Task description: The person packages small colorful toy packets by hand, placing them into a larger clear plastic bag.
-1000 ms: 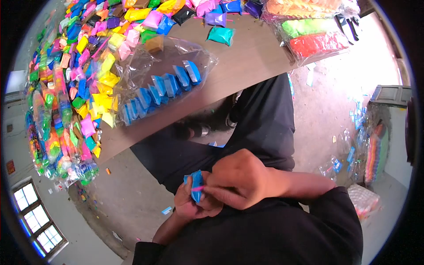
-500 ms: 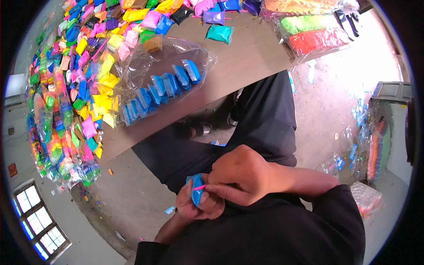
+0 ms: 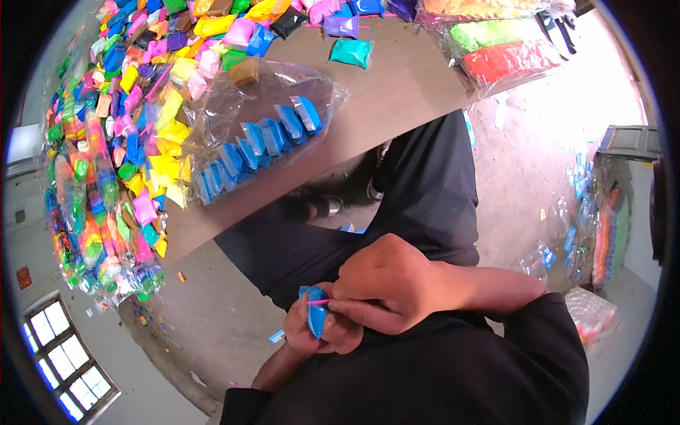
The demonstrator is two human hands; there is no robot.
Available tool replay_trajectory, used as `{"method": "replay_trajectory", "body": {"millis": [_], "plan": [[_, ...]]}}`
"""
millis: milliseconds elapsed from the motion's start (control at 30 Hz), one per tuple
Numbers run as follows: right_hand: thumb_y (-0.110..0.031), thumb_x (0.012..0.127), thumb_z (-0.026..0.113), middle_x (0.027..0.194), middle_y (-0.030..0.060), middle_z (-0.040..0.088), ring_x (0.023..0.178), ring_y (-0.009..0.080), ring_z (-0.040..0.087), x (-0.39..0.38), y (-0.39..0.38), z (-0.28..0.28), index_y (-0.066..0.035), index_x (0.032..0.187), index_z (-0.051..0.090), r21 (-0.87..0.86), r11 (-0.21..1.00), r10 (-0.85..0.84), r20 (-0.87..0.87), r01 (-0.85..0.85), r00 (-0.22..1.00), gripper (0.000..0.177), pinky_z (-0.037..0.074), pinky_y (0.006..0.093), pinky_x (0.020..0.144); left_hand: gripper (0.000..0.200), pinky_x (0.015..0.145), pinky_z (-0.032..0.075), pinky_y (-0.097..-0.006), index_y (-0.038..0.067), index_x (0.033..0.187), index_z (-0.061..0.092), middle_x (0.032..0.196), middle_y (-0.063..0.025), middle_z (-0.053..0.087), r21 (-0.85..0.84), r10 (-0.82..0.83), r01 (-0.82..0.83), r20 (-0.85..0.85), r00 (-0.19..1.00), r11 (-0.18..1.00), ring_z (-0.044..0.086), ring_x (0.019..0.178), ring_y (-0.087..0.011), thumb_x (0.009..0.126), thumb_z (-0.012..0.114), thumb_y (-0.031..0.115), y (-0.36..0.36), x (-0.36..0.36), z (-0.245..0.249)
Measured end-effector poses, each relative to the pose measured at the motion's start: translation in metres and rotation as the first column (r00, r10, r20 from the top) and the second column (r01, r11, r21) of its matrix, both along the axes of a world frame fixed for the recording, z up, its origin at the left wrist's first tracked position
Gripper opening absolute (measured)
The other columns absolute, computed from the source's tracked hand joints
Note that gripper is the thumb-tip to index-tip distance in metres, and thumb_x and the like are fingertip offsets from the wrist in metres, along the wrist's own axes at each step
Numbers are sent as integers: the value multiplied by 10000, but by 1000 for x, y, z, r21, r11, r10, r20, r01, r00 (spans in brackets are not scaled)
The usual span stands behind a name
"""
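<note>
The blue packet [image 3: 316, 320] is sitting in the person's left hand [image 3: 322, 333], just in front of the dark shirt [image 3: 418, 368], its long axis running roughly from the knees towards the belly. A thin pink stick [image 3: 319, 302] is lying crosswise over it, pointing towards the person's left. The packet is looking bright blue, glossy and puffy, with a creased end towards the knees. The left fingers are curling closed around it; the right hand [image 3: 386, 287] is pinching the stick between thumb and finger. Those fingers are hiding the packet's sides and the stick's other end, and I can't make out whether the tip is pressing in. Over on the table [image 3: 382, 99], similar blue packets [image 3: 258, 145] are lining up on clear plastic [image 3: 212, 106], beside a colourful heap [image 3: 134, 92] that the view is cutting off.
</note>
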State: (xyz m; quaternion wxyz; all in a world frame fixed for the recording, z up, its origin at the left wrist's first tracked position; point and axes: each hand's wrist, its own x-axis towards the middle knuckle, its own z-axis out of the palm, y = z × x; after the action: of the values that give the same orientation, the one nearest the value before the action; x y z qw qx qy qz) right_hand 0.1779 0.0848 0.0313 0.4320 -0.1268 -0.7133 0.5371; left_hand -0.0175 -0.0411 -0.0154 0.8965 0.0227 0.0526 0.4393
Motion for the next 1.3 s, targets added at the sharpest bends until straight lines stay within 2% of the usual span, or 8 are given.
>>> {"method": "replay_trajectory", "body": {"millis": [333, 400, 500, 833, 900, 1100, 1200, 1300], "plan": [[-50, 883, 703, 654, 117, 565, 553, 310, 577, -2, 1, -1, -28, 774, 641, 42, 995, -92, 66, 89, 994, 127, 439, 402, 483, 500, 564, 477, -316, 75, 1177, 532, 828, -17, 562, -184, 84, -117, -176, 981, 976, 553, 653, -129, 1026, 498, 551, -4, -2, 19], [-53, 871, 711, 652, 112, 572, 550, 309, 581, -1, 0, 4, -29, 771, 641, 67, 992, -108, 68, 103, 992, 124, 443, 402, 486, 464, 537, 466, -302, 89, 1133, 545, 786, -14, 556, -132, 74, -216, -666, 742, 967, 548, 626, -126, 1021, 513, 539, -3, -1, 25], [-54, 864, 717, 645, 101, 562, 545, 302, 578, -3, -8, 2, -36, 773, 647, 9, 1000, -8, -14, 9, 1000, 116, 443, 398, 484, 444, 510, 455, -300, 96, 1060, 550, 744, -16, 543, -210, 51, -112, -274, 960, 971, 551, 610, -124, 1021, 510, 537, 12, 4, 39], [-40, 858, 728, 623, 103, 533, 532, 292, 565, -8, -8, 3, -30, 771, 644, 34, 996, -81, -58, 83, 995, 121, 433, 393, 475, 482, 392, 313, -268, 104, 964, 524, 717, -14, 512, -286, -2, -128, -416, 909, 950, 427, 464, -127, 1010, 501, 583, 12, 9, 41], [-48, 862, 725, 635, 104, 545, 523, 286, 566, -6, -1, 1, -31, 781, 647, 51, 986, -161, 11, 160, 987, 114, 430, 392, 467, 496, 427, 344, -279, 110, 1015, 502, 749, -21, 515, 31, 75, -84, 223, 972, 996, 436, 486, -121, 1003, 497, 606, 13, 14, 12], [-20, 844, 704, 655, 95, 566, 535, 278, 577, -6, -6, 2, -30, 817, 669, 81, 995, -57, -36, 59, 998, 45, 448, 383, 475, 531, 380, 297, -255, 110, 868, 504, 546, 12, 392, -159, 9, -156, -671, 741, 975, 301, 369, -108, 1037, 416, 605, 10, 12, 52], [-12, 829, 715, 658, 96, 572, 534, 281, 579, -5, 3, -3, -30, 815, 669, 125, 967, -233, 68, 223, 970, 51, 448, 387, 472, 532, 338, 270, -249, 115, 814, 511, 479, 30, 318, 14, 70, -70, 14, 997, 997, 244, 328, -105, 1052, 403, 579, 21, 12, 27], [-13, 818, 727, 657, 94, 568, 533, 288, 579, 2, 5, 8, -38, 814, 671, 102, 959, -278, 141, 266, 950, 61, 441, 385, 472, 523, 324, 282, -259, 118, 816, 507, 489, 27, 330, -4, 94, -94, -42, 995, 996, 260, 326, -103, 1053, 408, 574, 21, 11, 29]]}}
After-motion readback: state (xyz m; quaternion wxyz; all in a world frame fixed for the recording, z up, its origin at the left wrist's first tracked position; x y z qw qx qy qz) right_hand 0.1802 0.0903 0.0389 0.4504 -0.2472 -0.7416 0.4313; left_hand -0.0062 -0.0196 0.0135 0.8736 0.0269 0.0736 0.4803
